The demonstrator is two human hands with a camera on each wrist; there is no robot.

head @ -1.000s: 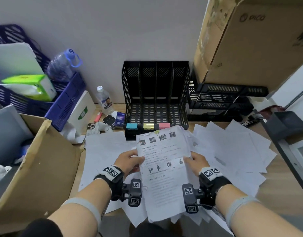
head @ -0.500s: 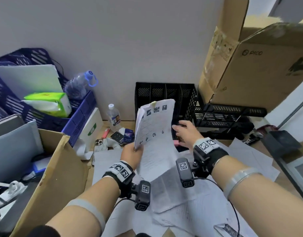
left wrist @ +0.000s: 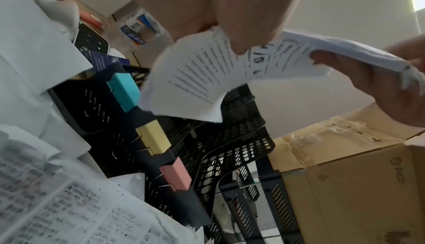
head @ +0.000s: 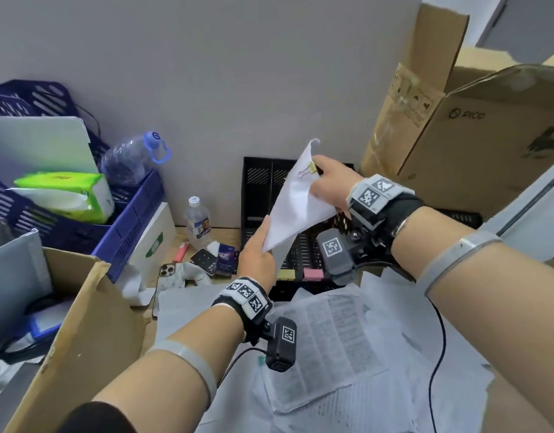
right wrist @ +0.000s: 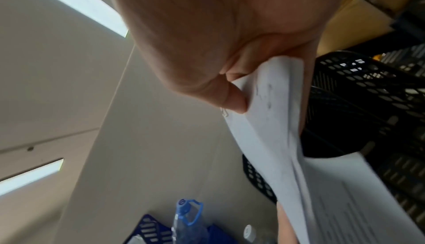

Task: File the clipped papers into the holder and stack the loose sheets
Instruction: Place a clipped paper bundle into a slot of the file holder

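Grey wall behind, wooden desk below, cluttered. Head view, as I read it: black mesh file holder against the wall, its slots upright, with yellow and pink tabs on its front lip. Clipped papers held in the air in front of the holder, tilted, blank side toward me, a gold binder clip at the upper corner. My right hand pinches the sheaf beside the clip; my left hand pinches its lower corner. Loose sheets lie spread and overlapping on the desk under both forearms. At left: blue crate, water bottle, phone. At right: cardboard box.

Left wrist view: thumb and fingers closed on the printed edge of the papers, which bow above the holder's teal, yellow and pink tabs; the right hand grips the far end.

Right wrist view: thumb pressed onto the folded sheaf, fingers behind it; holder mesh just beyond.
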